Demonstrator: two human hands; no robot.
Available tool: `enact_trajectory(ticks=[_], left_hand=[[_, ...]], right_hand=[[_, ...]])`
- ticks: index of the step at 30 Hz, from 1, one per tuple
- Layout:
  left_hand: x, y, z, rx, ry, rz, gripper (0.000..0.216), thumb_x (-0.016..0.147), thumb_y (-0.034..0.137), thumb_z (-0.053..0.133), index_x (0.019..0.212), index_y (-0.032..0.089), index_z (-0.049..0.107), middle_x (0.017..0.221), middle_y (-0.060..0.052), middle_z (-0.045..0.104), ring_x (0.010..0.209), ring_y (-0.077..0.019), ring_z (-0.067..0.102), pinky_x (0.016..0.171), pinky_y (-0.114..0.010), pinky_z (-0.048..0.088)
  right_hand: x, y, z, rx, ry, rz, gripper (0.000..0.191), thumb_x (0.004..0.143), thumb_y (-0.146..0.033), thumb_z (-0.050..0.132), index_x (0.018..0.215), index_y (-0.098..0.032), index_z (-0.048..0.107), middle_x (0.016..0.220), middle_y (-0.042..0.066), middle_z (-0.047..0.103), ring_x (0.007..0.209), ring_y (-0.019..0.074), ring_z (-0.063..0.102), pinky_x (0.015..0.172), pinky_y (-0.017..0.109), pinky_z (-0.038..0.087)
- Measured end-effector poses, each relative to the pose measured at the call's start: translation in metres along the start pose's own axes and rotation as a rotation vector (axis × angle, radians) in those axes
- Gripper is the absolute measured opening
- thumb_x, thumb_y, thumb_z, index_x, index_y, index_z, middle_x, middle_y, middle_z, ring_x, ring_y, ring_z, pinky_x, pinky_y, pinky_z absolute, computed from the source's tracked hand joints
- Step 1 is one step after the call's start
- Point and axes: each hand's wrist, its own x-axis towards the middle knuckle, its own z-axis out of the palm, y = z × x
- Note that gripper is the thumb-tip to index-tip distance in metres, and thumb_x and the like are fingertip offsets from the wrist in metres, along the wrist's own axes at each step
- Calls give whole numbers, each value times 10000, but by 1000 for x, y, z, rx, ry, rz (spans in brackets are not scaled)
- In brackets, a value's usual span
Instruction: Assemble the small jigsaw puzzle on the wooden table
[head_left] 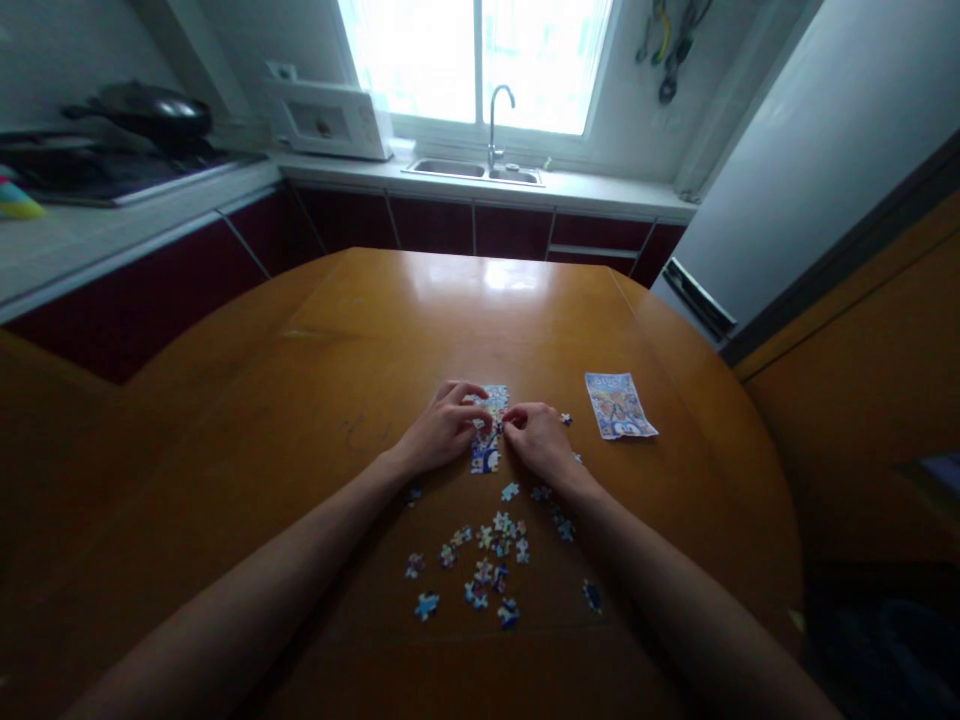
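Observation:
A partly joined jigsaw puzzle [486, 462] lies on the wooden table as a narrow upright strip. My left hand [444, 425] rests at its left edge, fingers apart and curved, with the fingertips touching the joined pieces. My right hand [541, 436] is at the strip's right edge, with thumb and fingers pinched on a small puzzle piece that the fingertips mostly hide. Several loose puzzle pieces [501, 524] are scattered between my forearms. A creased picture sheet [619, 406] with a colourful print lies to the right of my right hand.
The wooden table [360, 340] has a rounded outline. Single pieces lie farther out, including a blue piece [427, 605] and a dark piece [592, 597]. Beyond stand a counter with a sink [450, 168], a white microwave [330, 118], a pan [154, 110] and a fridge [810, 150].

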Motion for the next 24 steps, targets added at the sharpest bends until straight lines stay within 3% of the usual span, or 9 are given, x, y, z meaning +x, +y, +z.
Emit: enact_trajectory(ticks=[10, 20, 24], left_hand=[[1, 3, -2, 3, 3, 6, 221, 898, 140, 596, 924, 279, 766, 1244, -46, 593, 1211, -261, 479, 1059, -491, 466], [1, 5, -3, 34, -24, 4, 170, 912, 171, 598, 925, 261, 742, 1258, -48, 591, 1240, -268, 463, 1084, -498, 440], [1, 7, -5, 26, -35, 12, 136, 937, 211, 591, 965, 252, 717, 1274, -54, 589, 1247, -266, 460, 1103, -500, 423]], right_hand=[[-5, -1, 2, -111, 17, -55, 168, 859, -171, 637, 897, -202, 797, 913, 70, 694, 803, 171, 634, 778, 277, 466], [-2, 14, -12, 52, 122, -110, 173, 868, -131, 592, 917, -180, 751, 896, 38, 690, 713, 137, 593, 720, 259, 460], [-7, 16, -18, -29, 38, -157, 182, 871, -139, 607, 920, -200, 771, 902, 38, 701, 777, 156, 607, 756, 272, 454]])
